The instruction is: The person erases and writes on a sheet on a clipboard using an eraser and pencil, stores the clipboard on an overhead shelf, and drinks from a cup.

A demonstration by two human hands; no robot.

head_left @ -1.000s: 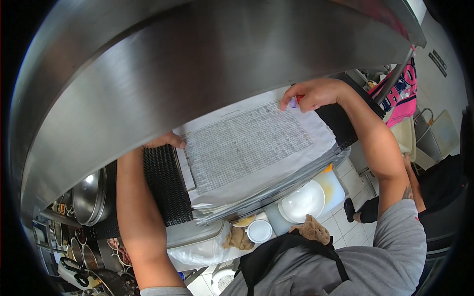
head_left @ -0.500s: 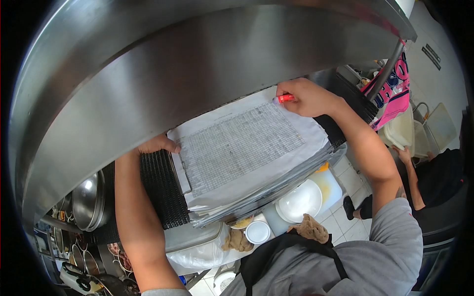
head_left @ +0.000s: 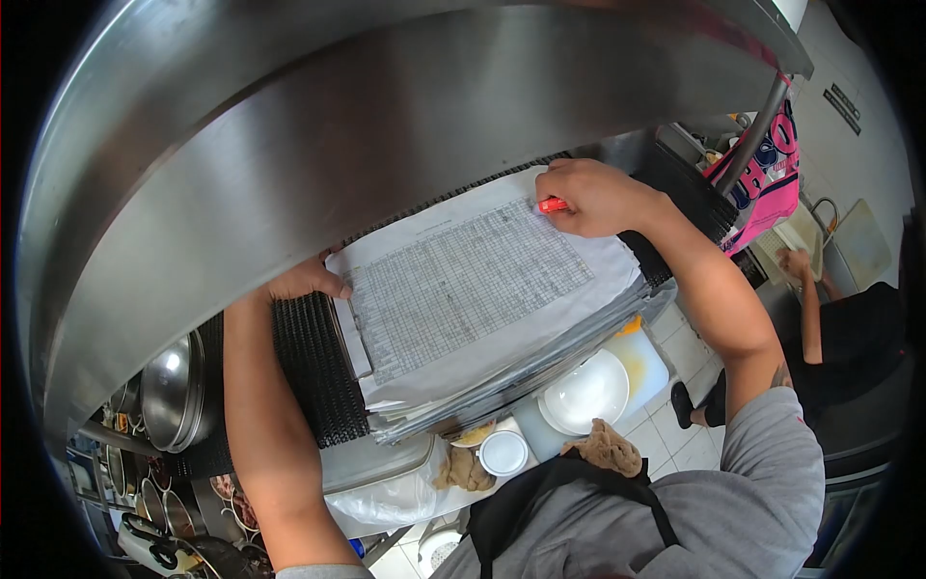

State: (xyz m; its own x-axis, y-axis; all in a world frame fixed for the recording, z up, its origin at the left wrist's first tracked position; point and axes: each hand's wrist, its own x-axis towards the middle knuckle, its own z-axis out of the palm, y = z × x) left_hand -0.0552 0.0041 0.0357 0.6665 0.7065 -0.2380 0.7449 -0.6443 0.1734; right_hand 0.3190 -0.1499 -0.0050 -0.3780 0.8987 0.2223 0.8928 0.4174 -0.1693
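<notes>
A gridded paper sheet (head_left: 463, 294) full of small entries lies on top of a thick stack of papers and plastic sleeves (head_left: 521, 357). My right hand (head_left: 600, 198) is closed around a short red marker (head_left: 553, 206) over the sheet's upper right corner. My left hand (head_left: 313, 280) grips the left edge of the stack, thumb on top. Its other fingers are partly hidden by the steel shelf. Beneath the stack is a black ribbed mat (head_left: 313, 372).
A steel shelf (head_left: 405, 125) overhangs my hands. Metal bowls (head_left: 174, 396) are at left. Below the stack are a white bowl (head_left: 585, 391), a white lidded tub (head_left: 503, 453) and brown cloths (head_left: 608, 449). A co-worker in black (head_left: 849, 338) stands at right near trays.
My right hand has shifted slightly downward with the marker, which now points lower and shows less of its tip. My left hand stays put. The co-worker's hands have moved up from a pale container.
</notes>
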